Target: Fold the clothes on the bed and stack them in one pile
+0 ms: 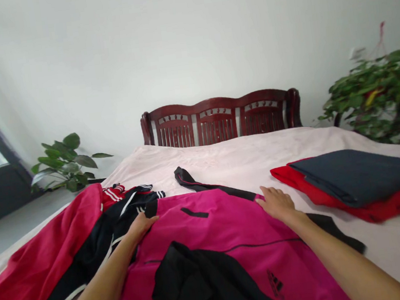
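Likely straightening the pink top (210, 227) — left hand (143, 225) and right hand (278, 203) at its edges, pinching or not I can't tell — next needs even tension.

Bare forearms (108, 280), bare fingers (269, 193)

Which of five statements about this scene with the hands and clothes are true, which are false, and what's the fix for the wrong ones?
1. The left hand and right hand both touch the pink garment. True.
2. The folded dark blue garment lies under red fabric. False: it lies on top.
3. The headboard is dark red. True.
4. Both leafy plants are left of the headboard. False: one is left, one right.
5. The pink garment's logo is white. False: it is black.
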Motion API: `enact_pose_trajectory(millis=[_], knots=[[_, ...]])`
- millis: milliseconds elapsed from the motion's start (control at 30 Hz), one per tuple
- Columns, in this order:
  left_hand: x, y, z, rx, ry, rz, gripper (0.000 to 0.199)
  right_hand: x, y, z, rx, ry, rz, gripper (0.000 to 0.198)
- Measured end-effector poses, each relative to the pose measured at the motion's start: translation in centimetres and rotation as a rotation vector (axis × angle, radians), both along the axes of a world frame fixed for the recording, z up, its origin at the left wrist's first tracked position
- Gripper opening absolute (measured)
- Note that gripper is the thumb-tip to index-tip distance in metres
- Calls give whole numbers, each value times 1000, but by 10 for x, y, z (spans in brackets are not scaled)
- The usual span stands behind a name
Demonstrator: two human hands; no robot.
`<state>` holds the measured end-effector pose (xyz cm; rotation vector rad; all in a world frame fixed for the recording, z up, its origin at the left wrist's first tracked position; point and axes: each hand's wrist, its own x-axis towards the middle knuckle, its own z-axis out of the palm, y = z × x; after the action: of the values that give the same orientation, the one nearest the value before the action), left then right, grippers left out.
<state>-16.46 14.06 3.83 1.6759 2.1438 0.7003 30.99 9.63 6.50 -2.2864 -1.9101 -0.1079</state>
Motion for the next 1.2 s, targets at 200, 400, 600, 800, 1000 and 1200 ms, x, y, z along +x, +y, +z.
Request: enact_pose_trajectory(millis=[200,400,600,800,1000,1200], knots=[[-8,4,7,82,54,106,38,23,13,-13,-33,-14,-66,35],[2,1,4,-7,247,142,55,58,14,-23,-47,-33,-220,39],[26,-8,-16,323,496,29,52,44,18,-32,35,-104,-153,37],[37,-7,-22,580,562,-478,50,1,62,-17,156,-84,70,42],[29,3,-34,473,571,-62,58,-32,97,-27,102,-30,52,38],[24,8,-37,412,571,89,60,-34,99,-15,130,18,27,27]])
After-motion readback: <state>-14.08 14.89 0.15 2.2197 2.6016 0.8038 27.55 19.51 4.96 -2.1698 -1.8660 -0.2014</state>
